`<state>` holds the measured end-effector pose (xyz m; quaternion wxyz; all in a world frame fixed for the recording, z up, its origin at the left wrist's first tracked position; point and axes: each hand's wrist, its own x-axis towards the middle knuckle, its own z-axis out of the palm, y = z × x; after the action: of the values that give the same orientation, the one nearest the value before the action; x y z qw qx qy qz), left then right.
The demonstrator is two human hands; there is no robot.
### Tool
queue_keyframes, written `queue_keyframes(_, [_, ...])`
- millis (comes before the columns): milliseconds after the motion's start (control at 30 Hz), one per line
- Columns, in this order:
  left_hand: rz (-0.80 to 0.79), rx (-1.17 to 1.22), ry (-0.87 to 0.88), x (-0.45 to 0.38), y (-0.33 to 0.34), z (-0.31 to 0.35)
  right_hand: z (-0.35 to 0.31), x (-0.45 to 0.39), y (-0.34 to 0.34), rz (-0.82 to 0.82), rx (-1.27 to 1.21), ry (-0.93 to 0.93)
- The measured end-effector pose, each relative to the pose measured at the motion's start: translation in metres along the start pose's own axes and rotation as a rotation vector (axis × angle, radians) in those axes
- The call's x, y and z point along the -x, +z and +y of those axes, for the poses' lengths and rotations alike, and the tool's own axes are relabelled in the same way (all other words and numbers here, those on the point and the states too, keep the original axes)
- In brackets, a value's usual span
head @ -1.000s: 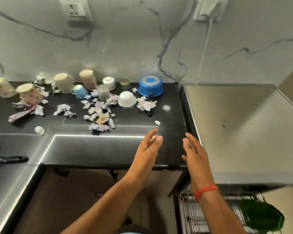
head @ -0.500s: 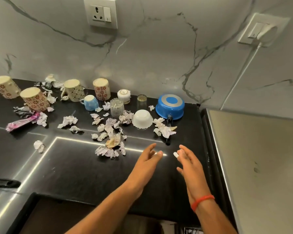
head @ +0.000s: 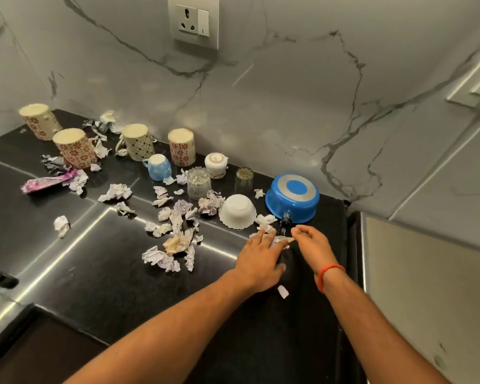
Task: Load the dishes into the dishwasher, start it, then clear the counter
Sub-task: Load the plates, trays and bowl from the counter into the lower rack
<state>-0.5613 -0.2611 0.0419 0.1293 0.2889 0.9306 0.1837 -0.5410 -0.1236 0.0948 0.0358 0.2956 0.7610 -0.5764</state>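
Both hands have advanced from mid-counter to the crumpled white paper scraps (head: 272, 239) lying just in front of the overturned blue saucepan (head: 292, 195), whose black handle (head: 284, 224) points toward the person.

Risk assessment — judged from this frame only:
- Hand and handle are very close. A sweeping motion could knock the handle and slide the saucepan into the overturned white ribbed bowl (head: 237, 210) beside it.
- Loose scraps are light; a fast gather could scatter them toward the counter edge. One small white paper piece (head: 283, 291) lies near the wrists and is easily missed.
- Dishes remain on the black stone counter (head: 94, 273): the patterned ceramic mugs (head: 75, 147), the small blue cup (head: 158, 167) and the clear ribbed glass (head: 198, 184) all stand upside down along the wall. Clearing paper first may leave the loading step unfinished.

Hand pose:
- Left hand (head: 261, 257): palm down, fingers extended flat, pressing on the paper — not curled round it.
- Right hand (head: 311, 239): fingers curled downward at the paper beside the handle. Whether they pinch a scrap cannot be told.
- An orange band sits on the right wrist; both forearms reach forward, nearly parallel.
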Motion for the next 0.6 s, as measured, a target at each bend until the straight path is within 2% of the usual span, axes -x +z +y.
queue_keyframes(200, [0.014, -0.130, -0.052, 0.012, 0.001, -0.032, 0.003, -0.045, 0.014, -0.039, 0.128, 0.082])
queue_keyframes(333, [0.057, -0.150, -0.090, 0.021, -0.005, -0.052, 0.005, -0.060, 0.026, 0.019, 0.148, 0.107])
queue_keyframes(467, [0.136, -0.088, -0.090, 0.032, -0.013, -0.064, 0.009, -0.065, 0.034, 0.122, 0.135, 0.131])
queue_keyframes(600, [0.213, 0.001, -0.084, 0.040, -0.020, -0.071, 0.010, -0.069, 0.038, 0.154, 0.145, 0.169])
